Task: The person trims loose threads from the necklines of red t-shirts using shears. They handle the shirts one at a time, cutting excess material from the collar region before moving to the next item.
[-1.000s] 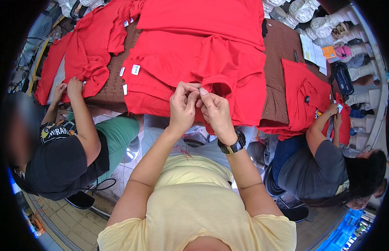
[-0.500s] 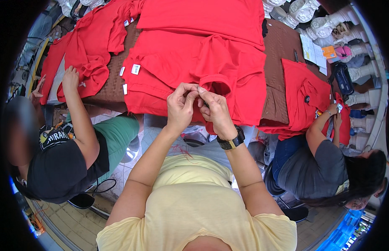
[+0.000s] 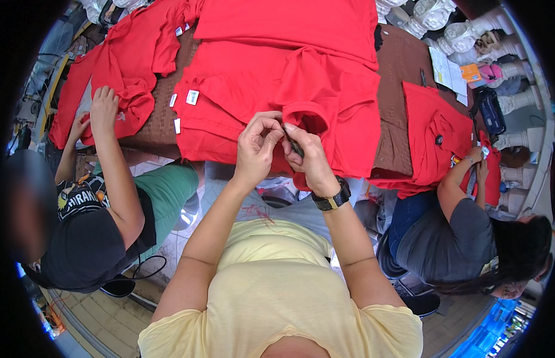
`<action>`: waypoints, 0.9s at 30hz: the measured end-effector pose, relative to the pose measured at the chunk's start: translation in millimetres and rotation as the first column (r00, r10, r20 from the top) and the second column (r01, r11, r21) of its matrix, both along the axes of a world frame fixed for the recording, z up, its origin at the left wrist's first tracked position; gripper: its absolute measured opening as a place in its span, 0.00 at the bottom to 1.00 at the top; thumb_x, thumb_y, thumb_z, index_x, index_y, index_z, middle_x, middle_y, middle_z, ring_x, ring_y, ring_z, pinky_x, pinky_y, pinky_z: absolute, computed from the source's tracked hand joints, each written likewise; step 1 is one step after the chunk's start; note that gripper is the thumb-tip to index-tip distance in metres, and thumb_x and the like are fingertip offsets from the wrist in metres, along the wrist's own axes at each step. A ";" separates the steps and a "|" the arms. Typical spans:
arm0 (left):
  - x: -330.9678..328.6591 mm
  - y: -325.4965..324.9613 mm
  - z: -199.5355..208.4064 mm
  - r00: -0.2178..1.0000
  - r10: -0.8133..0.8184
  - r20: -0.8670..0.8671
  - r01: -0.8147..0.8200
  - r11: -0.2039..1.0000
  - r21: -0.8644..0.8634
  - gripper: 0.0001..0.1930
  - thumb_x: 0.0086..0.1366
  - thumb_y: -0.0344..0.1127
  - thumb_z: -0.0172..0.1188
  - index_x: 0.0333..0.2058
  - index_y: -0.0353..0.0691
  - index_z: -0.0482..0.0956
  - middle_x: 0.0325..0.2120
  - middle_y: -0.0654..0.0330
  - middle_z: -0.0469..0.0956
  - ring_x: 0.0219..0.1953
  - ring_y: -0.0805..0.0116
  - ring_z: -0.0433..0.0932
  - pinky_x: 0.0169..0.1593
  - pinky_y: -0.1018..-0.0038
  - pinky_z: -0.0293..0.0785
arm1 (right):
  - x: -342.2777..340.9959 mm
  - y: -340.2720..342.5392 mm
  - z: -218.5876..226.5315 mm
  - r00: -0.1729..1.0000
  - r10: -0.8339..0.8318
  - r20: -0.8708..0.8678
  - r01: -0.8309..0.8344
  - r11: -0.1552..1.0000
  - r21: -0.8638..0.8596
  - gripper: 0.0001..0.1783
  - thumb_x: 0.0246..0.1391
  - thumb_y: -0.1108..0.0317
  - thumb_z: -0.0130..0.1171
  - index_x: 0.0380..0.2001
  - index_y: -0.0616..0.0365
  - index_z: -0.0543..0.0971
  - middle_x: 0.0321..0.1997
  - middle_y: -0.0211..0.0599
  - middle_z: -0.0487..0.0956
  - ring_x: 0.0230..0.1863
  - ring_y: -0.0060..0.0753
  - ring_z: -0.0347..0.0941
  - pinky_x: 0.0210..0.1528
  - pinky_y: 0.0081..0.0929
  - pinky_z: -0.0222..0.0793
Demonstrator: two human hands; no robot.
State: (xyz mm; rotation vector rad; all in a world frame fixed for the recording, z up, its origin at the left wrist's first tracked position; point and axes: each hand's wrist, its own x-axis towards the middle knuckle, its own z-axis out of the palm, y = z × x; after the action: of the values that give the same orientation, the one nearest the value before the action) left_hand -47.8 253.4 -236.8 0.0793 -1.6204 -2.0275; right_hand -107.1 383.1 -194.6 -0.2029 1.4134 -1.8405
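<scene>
A red shirt (image 3: 229, 77) lies spread on the table in front of me, white labels along its left side. Its round ribbed opening (image 3: 306, 110) stands up just beyond my hands. My left hand (image 3: 259, 146) is closed in a pinch at the shirt's near edge; what is between the fingertips is too small to make out. Close beside it, my right hand (image 3: 310, 156) is wrapped around a small dark tool (image 3: 296, 148), mostly hidden in the palm. A dark watch is on my right wrist.
More red garments lie at the far side and both ends of the brown-covered table (image 3: 400, 65). A person on the left handles a red garment (image 3: 131, 89); another works on the right (image 3: 456, 238). Papers (image 3: 447, 73) and a dark pouch (image 3: 490, 111) sit at the right.
My right fingers have shifted slightly apart from the left, and more of the dark tool shows. The left person's hands have moved closer together on their garment.
</scene>
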 end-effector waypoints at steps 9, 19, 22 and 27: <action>11.8 0.6 1.0 0.994 -0.086 -0.074 0.090 0.994 0.056 0.02 0.74 0.25 0.53 0.41 0.35 0.70 0.49 0.52 0.74 0.51 0.66 0.76 0.57 0.67 0.75 | -9.5 33.0 15.7 0.983 0.156 -0.096 -0.141 0.980 0.142 0.23 0.66 0.50 0.54 0.25 0.59 0.75 0.16 0.18 0.62 0.16 0.12 0.50 0.19 0.19 0.43; 12.5 24.1 5.7 0.965 0.142 -0.220 -0.252 0.735 -0.630 0.10 0.56 0.20 0.67 0.36 0.35 0.78 0.34 0.54 0.79 0.37 0.58 0.80 0.41 0.65 0.76 | -17.0 10.8 -5.8 0.791 -0.199 -0.578 0.303 0.949 0.088 0.11 0.57 0.66 0.68 0.28 0.62 0.78 0.23 0.22 0.74 0.26 0.14 0.65 0.29 0.20 0.60; 20.4 30.4 1.3 0.944 0.263 -0.201 -0.330 0.776 -0.538 0.21 0.53 0.21 0.72 0.45 0.35 0.76 0.37 0.52 0.77 0.37 0.59 0.78 0.40 0.70 0.76 | -18.7 12.8 -0.1 0.926 -0.243 -0.288 0.269 0.962 0.054 0.11 0.61 0.65 0.66 0.26 0.57 0.81 0.20 0.15 0.70 0.21 0.08 0.57 0.22 0.18 0.49; 1.0 24.6 17.2 0.885 0.404 -0.232 -0.446 0.591 -0.672 0.18 0.54 0.23 0.72 0.43 0.35 0.78 0.38 0.51 0.77 0.35 0.57 0.77 0.41 0.67 0.75 | -10.3 4.0 11.1 0.944 -0.313 -0.109 0.318 0.947 0.037 0.11 0.62 0.63 0.66 0.27 0.55 0.82 0.17 0.11 0.67 0.17 0.04 0.53 0.18 0.16 0.43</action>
State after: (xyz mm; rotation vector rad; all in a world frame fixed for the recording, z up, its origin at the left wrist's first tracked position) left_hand -46.7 278.0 -219.6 0.1121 -2.0064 -0.9317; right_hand -117.4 387.1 -183.5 -0.0433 1.6407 -2.0710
